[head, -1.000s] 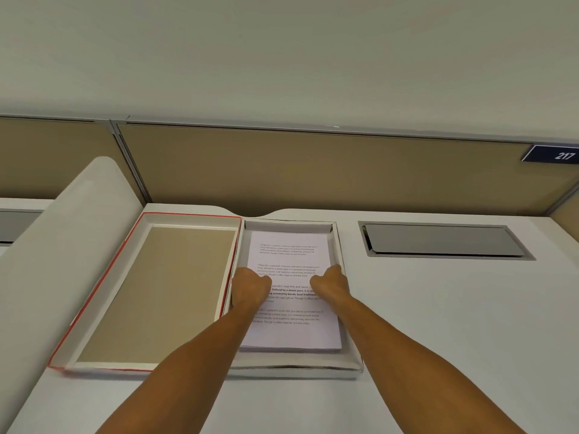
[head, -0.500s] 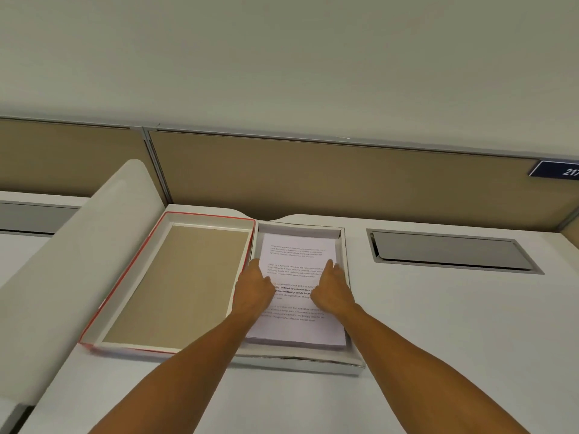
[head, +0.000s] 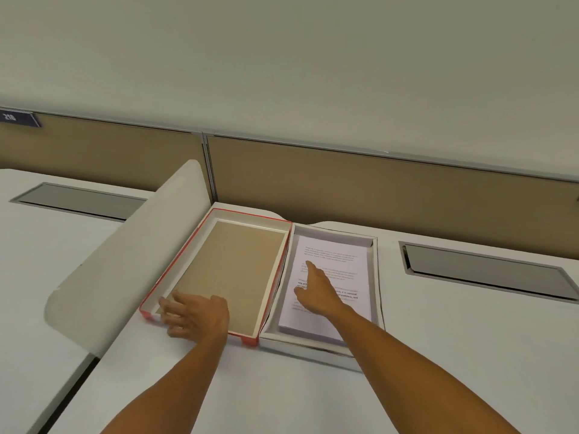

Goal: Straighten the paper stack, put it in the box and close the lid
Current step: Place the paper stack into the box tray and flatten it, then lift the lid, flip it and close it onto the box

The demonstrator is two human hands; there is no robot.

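Observation:
A stack of printed white paper (head: 332,255) lies inside the shallow white box (head: 377,277) on the desk. My right hand (head: 316,288) rests on top of the stack with its fingers loosely spread and the index finger stretched forward. The lid (head: 238,270), red outside with a brown inside, lies upside down to the left of the box and touches its side. My left hand (head: 195,314) hovers open over the lid's near left corner, fingers apart, slightly blurred. I cannot tell whether it touches the lid.
A curved white divider (head: 125,264) rises left of the lid. A tan partition wall (head: 376,192) runs along the back. Grey cable hatches are set into the desk at the right (head: 485,270) and far left (head: 78,200).
My left hand left the paper stack and moved left to the lid's near corner. My right hand stayed on the paper. The view has swung left.

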